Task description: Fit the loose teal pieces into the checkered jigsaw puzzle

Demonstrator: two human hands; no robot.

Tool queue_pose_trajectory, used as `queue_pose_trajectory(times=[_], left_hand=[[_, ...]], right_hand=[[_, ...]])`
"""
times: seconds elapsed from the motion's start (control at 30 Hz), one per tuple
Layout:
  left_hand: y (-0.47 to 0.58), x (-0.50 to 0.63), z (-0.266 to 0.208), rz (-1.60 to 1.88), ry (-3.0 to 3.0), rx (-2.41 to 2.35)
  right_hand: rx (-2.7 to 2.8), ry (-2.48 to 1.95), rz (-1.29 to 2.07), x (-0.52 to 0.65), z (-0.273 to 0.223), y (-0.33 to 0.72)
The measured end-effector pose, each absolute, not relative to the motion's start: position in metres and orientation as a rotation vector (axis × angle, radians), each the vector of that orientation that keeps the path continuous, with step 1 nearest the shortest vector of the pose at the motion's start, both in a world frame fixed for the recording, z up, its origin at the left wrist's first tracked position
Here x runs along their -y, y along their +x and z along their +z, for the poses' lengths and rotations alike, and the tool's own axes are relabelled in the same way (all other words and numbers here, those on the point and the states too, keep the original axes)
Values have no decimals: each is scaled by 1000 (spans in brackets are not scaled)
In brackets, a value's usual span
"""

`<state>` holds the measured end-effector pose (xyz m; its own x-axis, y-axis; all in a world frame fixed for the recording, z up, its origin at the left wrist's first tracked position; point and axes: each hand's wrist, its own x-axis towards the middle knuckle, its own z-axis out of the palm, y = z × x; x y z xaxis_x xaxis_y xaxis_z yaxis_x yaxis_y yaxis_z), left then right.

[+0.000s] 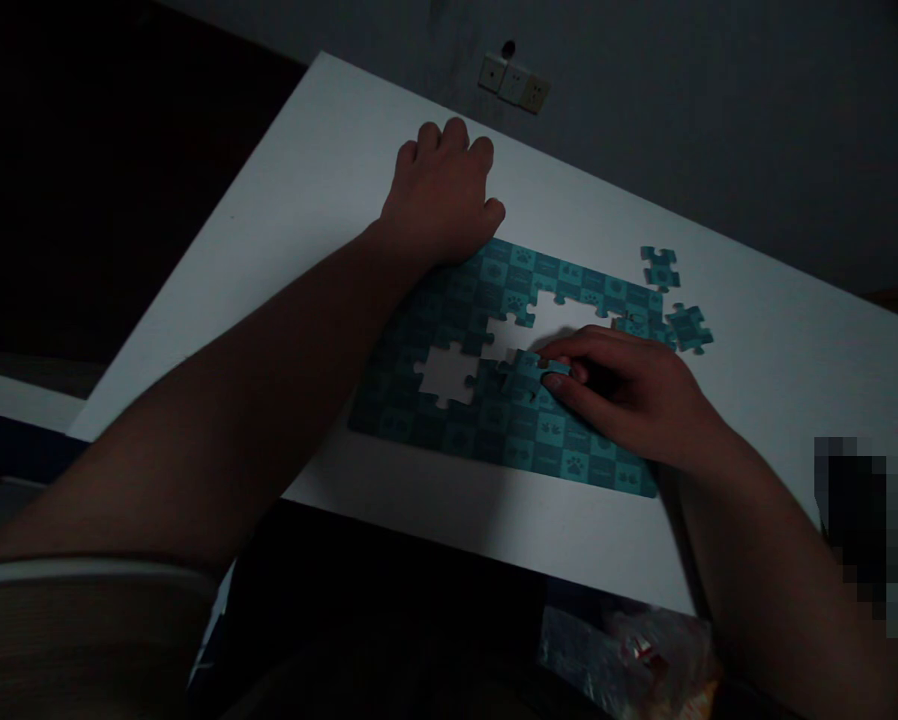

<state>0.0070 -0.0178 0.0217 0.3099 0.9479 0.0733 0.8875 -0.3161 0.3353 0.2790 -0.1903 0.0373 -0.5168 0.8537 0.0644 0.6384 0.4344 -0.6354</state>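
Note:
A teal jigsaw puzzle (569, 460) printed with paw marks and squares lies on the white table, with gaps in its middle and left part. My right hand (636, 390) is over its right half, thumb and fingers pinching a teal puzzle piece (528, 375) that is tilted above the puzzle. My left hand (441, 190) rests at the puzzle's far left edge, palm down, fingers bent and a little apart, thumb out to the side; it holds nothing. Two loose pieces, one puzzle piece (660, 268) and another puzzle piece (689, 328), lie beyond the far right corner.
The white table (794, 350) stands by a grey wall with sockets (514, 84). A clear plastic bag (629, 660) is below the near edge. The room is dim, and a blurred-out patch (869, 530) covers the right side.

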Motion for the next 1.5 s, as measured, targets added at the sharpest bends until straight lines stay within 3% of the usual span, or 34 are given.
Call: queue_pose_trajectory(times=[1.5], left_hand=[[9,20,18,451,2447,-1709]], right_hand=[[2310,-1305,810,190,39,278]])
